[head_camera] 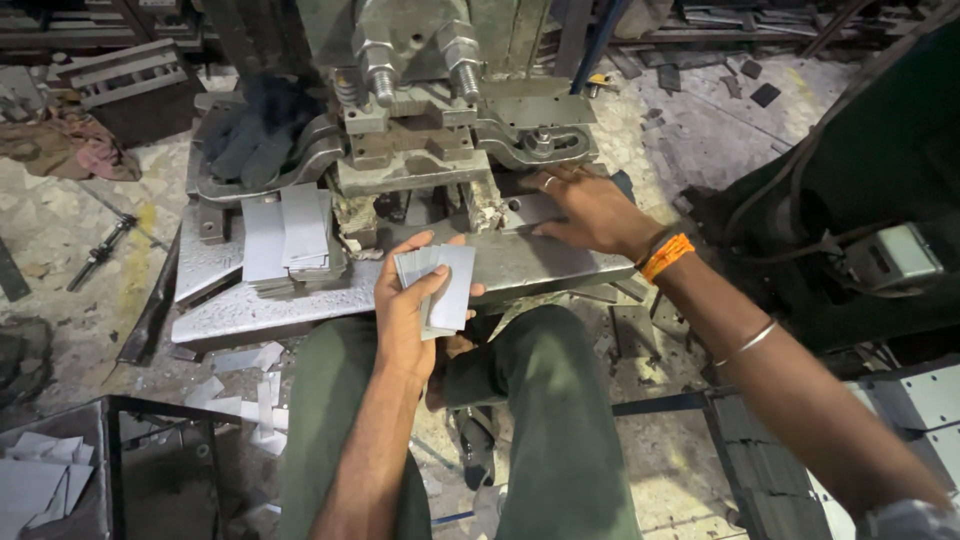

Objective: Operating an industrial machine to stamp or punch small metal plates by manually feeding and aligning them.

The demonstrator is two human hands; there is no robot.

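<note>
My left hand [408,305] holds a fanned stack of flat grey metal blanks [438,282], fingers closed around it, while my right hand [590,208] lies flat on the worktop [300,300].

The press head [415,90] with its bolts and clamps hangs low over the die, leaving only a narrow slot beneath it; the right hand [590,210] fills the right side of that slot. The left hand [410,305], holding a fan of metal blanks [440,285], blocks the front middle of the table [250,310]. A stack of metal sheets [285,240] takes up the table's left part, with dark gloves [255,135] piled behind it. Bare table surface shows along the front left edge and the strip right of the left hand. The knees close off the space below the table's front edge.
</note>
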